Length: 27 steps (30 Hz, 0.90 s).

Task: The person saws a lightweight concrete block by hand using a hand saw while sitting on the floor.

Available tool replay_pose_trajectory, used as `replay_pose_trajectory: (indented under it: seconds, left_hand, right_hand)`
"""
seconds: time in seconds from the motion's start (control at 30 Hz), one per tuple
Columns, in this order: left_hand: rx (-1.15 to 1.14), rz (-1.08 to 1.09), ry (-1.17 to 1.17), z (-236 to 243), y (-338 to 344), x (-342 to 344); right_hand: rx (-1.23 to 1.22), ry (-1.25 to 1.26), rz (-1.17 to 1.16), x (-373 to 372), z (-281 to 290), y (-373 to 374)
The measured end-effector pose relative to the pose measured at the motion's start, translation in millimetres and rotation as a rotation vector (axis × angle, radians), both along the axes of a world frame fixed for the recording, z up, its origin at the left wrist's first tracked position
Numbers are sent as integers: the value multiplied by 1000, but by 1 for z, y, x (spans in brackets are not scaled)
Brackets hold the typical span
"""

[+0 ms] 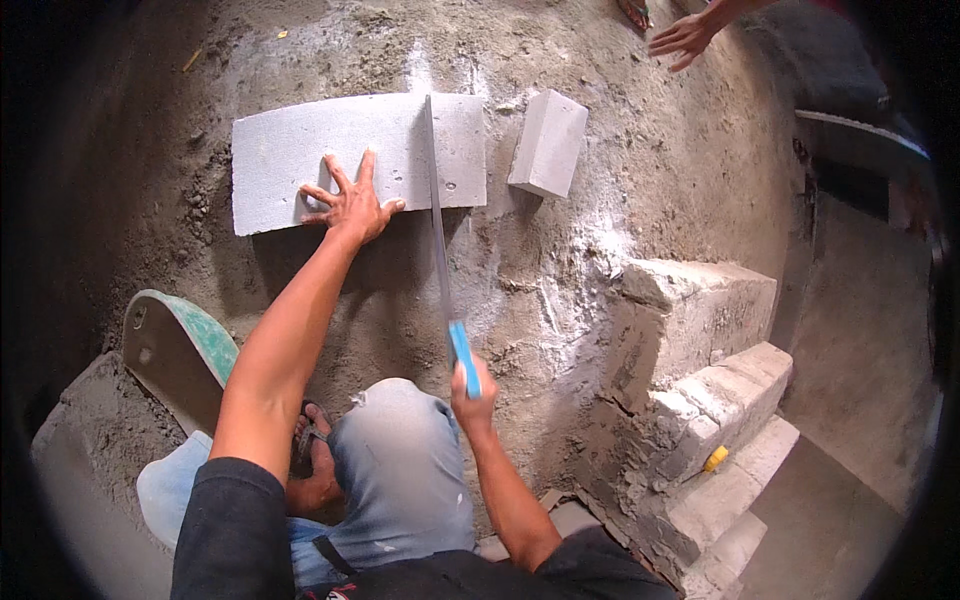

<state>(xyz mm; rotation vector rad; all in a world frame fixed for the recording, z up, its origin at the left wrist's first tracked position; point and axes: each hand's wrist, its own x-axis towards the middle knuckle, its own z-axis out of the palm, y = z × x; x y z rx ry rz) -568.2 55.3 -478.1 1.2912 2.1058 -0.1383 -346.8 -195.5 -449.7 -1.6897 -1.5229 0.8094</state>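
Note:
A long pale grey lightweight concrete block (290, 150) lies on the dusty ground in front of me. My left hand (352, 208) presses flat on its top near the front edge, fingers spread. Gripped in my right hand (475, 392) is the blue handle of a hand saw (440, 250). The saw's long blade runs away from me across the block, right of my left hand, with its tip at the far edge. How deep the blade sits in the block I cannot tell. To the right, apart from it, rests a smaller cut block (550, 145).
A green-rimmed basin (190, 330) stands at left beside my leg. Stepped, mortar-covered blocks (700, 320) rise at right, with a small yellow object (715, 459) on them. Another person's hand (683, 40) reaches in at the top right. White dust lies around the blocks.

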Motion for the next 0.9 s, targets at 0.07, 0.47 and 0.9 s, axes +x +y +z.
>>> replay_pose_trajectory:
  seconds: [0.07,0.47,0.9]
  left_hand:
    - [-37,2,17,4,0,2]
    - [20,-18,-13,-13,3,11]
    - [-30,9,-60,0,5,15]
  right_hand:
    - [-18,22,1,3,-9,14]
    - [-51,114,-27,-27,-10,111]
    - [-165,54,-61,-26,7,129]
